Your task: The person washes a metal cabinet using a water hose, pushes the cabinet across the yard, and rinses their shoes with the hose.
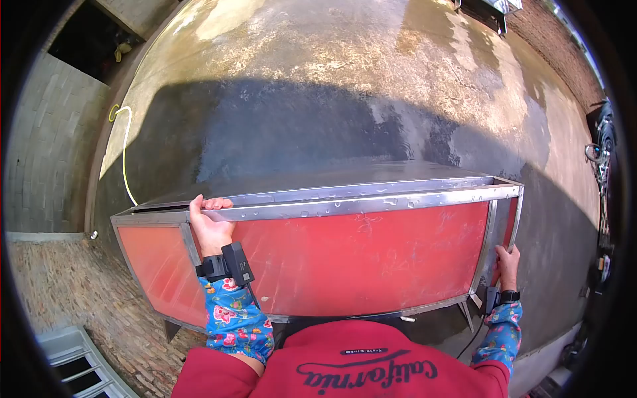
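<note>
Red shirt (358, 338), marked "California", smaller line unclear; left hand (213, 229) grips red cabinet's top rail (371, 204), right hand (508, 264) its end post (518, 215).

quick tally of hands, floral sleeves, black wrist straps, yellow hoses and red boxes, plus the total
hands: 2
floral sleeves: 2
black wrist straps: 2
yellow hose: 1
red box: 1
total: 8
</note>
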`<control>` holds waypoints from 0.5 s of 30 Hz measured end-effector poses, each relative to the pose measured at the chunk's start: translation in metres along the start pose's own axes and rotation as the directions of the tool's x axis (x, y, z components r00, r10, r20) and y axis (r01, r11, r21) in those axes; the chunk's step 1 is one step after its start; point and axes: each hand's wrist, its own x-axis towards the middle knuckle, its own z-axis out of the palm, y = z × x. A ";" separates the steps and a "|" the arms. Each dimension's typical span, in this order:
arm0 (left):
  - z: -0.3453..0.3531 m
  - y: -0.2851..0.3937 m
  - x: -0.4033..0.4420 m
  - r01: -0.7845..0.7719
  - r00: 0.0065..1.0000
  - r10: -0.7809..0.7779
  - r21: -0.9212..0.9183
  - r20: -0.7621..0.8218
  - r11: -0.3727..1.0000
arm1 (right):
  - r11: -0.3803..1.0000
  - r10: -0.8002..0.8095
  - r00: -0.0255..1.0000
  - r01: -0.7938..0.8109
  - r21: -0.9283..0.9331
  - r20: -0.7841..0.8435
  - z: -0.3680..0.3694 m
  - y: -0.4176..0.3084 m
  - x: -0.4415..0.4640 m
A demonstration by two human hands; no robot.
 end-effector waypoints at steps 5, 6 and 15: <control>-0.007 0.026 -0.020 -0.043 0.999 0.042 0.016 0.019 0.999 | 1.000 0.000 1.000 0.000 -0.006 0.009 0.001 -0.008 -0.004; -0.011 0.035 -0.028 -0.064 0.997 0.064 0.002 0.032 0.998 | 0.999 -0.042 0.999 0.042 -0.001 0.015 0.002 -0.009 -0.004; -0.035 0.117 -0.099 -0.207 0.971 0.224 -0.176 0.083 0.962 | 0.978 -0.191 0.975 0.180 0.106 0.114 0.026 -0.091 -0.006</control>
